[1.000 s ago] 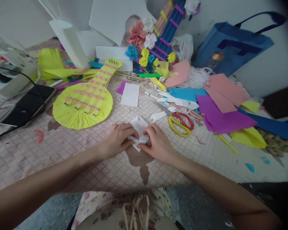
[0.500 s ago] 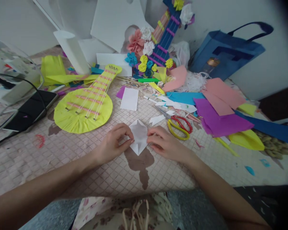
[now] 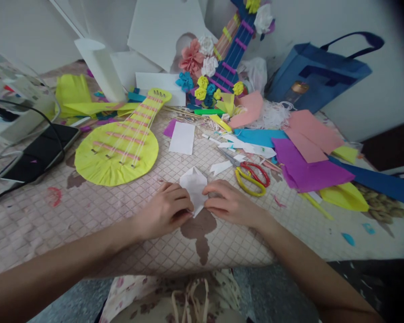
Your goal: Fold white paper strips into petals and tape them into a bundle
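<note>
Folded white paper [image 3: 194, 185] lies flat at centre, pointed at 12 and 6 o'clk, on quilted diamond-pattern cloth [image 3: 137, 258]. L hand [image 3: 168, 208] grasps its lower edge at approx. 7 o'clk, fingertips & thumb together; R hand [image 3: 235, 204] loosely curled w/ fingers at the 3 o'clk edge, full grip n/c (can't tell if pinched). Risks, in my judgement: crease may run off-line if R side slips while L presses; quilt ridges may leave soft or uneven folds; thin sheet may tear at tip if over-pressed; dark patch [image 3: 200, 229] at 6 o'clk, nature unknown, could mark paper if damp. Scissors [image 3: 255, 175] at 3 o'clk, red & yellow loop handles, could be knocked by R hand. Materials: paper matte, smooth, crisp-edged; spare white rectangle [image 3: 182, 138] at approx. 11 o'clk, flat; yellow guitar-shaped model [image 3: 116, 172] at 10 o'clk, round body, crinkled skin, w/ strings; purple sheets [image 3: 312, 168] at approx. 3 o'clk, overlapping, slightly wrinkled.
</note>
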A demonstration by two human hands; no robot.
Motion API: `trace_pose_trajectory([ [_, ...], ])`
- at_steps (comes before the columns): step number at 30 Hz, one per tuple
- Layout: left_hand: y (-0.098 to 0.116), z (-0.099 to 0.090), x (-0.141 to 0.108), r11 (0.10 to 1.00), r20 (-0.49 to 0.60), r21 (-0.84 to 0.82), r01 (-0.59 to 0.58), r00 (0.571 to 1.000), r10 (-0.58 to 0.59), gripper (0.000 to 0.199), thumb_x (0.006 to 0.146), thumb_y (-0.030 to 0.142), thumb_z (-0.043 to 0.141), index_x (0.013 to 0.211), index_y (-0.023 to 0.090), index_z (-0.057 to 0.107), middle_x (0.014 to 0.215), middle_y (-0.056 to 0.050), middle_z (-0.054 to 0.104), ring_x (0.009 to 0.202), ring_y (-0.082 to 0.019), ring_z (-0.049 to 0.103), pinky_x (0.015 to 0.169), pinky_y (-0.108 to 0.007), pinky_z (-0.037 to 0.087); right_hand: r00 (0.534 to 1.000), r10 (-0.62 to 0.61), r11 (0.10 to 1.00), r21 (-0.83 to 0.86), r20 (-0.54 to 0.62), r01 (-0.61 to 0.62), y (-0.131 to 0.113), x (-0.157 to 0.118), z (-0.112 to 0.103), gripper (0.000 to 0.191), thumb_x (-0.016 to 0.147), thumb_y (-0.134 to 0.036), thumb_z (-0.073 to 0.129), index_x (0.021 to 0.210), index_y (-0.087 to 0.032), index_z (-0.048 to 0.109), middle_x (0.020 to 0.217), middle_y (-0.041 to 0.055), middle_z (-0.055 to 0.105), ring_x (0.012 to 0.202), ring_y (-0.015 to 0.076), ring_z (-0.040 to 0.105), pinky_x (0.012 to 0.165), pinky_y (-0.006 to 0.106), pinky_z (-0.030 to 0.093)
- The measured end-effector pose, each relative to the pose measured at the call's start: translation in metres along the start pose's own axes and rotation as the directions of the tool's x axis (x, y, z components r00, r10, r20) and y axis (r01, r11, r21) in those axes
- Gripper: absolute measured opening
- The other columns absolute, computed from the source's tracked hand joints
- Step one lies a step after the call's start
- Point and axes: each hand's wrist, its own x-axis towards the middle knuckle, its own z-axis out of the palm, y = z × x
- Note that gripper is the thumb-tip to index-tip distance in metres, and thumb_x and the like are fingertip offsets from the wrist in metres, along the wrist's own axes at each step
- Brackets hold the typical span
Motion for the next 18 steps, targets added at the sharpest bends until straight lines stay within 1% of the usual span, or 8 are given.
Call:
trace_pose_trajectory([
  [2,-0.002,0.002,0.001,0.999,0.035,0.019,0.025,0.999,-0.026,0.009,0.087,0.02,0.053,0.083,0.019,0.061,0.086,-0.002,0.061,0.087,-0.017,0.052,0.081,-0.035,0.035,1.0,0.006,1.0,-0.023,0.019,-0.005,0.001,0.0,0.002,0.011,0.088,-0.016,0.051,0.092,-0.018,0.061,0.107,0.0082,0.057,0.102,0.0202,0.05,0.088,0.038,0.045],
  [5,-0.004,0.003,0.002,0.999,0.039,0.027,0.038,0.998,-0.039,0.006,0.086,0.021,0.054,0.085,0.019,0.06,0.088,-0.002,0.061,0.089,-0.018,0.052,0.082,-0.035,0.034,0.999,-0.001,0.996,-0.09,0.038,0.004,-0.001,0.001,0.004,0.014,0.09,-0.014,0.047,0.09,-0.016,0.061,0.106,0.0087,0.059,0.105,0.0212,0.049,0.089,0.038,0.045],
  [8,-0.004,0.003,0.003,0.999,0.022,0.02,0.043,0.999,-0.043,0.005,0.085,0.021,0.056,0.088,0.019,0.058,0.09,-0.002,0.061,0.09,-0.019,0.052,0.082,-0.035,0.035,0.999,-0.032,0.988,-0.15,0.042,0.038,-0.002,0.001,0.007,0.019,0.092,-0.013,0.043,0.089,-0.015,0.062,0.104,0.0089,0.061,0.104,0.021,0.05,0.087,0.037,0.046],
  [10,-0.002,0.003,0.003,0.999,-0.007,0.021,0.043,0.999,-0.042,0.011,0.083,0.024,0.059,0.091,0.018,0.057,0.091,-0.003,0.061,0.09,-0.02,0.052,0.082,-0.036,0.035,0.998,-0.059,0.984,-0.168,0.03,0.063,-0.002,0.001,0.01,0.02,0.092,-0.013,0.042,0.091,-0.014,0.062,0.101,0.0092,0.062,0.102,0.0209,0.051,0.085,0.036,0.047],
  [14,0.003,0.004,0.001,0.996,-0.063,0.083,0.019,0.998,-0.014,0.027,0.078,0.037,0.067,0.095,0.018,0.057,0.096,-0.004,0.06,0.092,-0.022,0.051,0.082,-0.038,0.035,0.997,-0.074,0.986,-0.151,-0.004,0.073,-0.001,0.001,0.013,0.02,0.092,-0.013,0.042,0.093,-0.014,0.062,0.096,0.0089,0.063,0.098,0.0202,0.052,0.081,0.034,0.048],
  [16,0.007,0.005,0.001,0.99,-0.055,0.138,-0.015,0.998,0.023,0.025,0.079,0.036,0.066,0.095,0.019,0.057,0.097,-0.004,0.06,0.092,-0.021,0.051,0.082,-0.038,0.035,0.998,-0.063,0.99,-0.125,-0.011,0.062,-0.001,0.003,0.014,0.019,0.092,-0.013,0.043,0.092,-0.014,0.062,0.095,0.0088,0.063,0.097,0.0199,0.053,0.081,0.034,0.048],
  [18,0.01,0.007,0.0,0.976,-0.029,0.209,-0.061,0.997,0.069,0.017,0.083,0.032,0.062,0.092,0.019,0.057,0.096,-0.004,0.06,0.09,-0.02,0.051,0.082,-0.038,0.035,0.999,-0.042,0.996,-0.074,-0.024,0.04,-0.002,0.004,0.014,0.019,0.092,-0.015,0.043,0.09,-0.015,0.062,0.093,0.0086,0.062,0.095,0.0192,0.053,0.081,0.034,0.048],
])
